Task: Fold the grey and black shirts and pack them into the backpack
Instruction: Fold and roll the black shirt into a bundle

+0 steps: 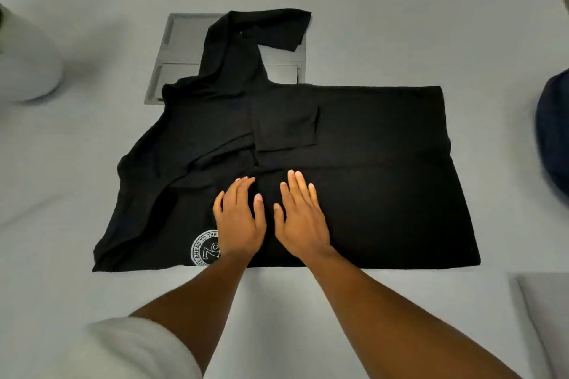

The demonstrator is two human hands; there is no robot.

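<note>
Table (308, 332): bare room nearside of the hands and far left; black shirt (369, 194): flat under both hands, partly folded, one sleeve trailing beyond them over a grey panel (175, 49), further folds judged outstanding; backpack (554, 132): probably the dark shape at far right edge, unpacked; grey shirt: not seen; left hand (238, 218), right hand (303, 218): released, palms flat, grasping nothing, pressing mid-shirt.
</note>
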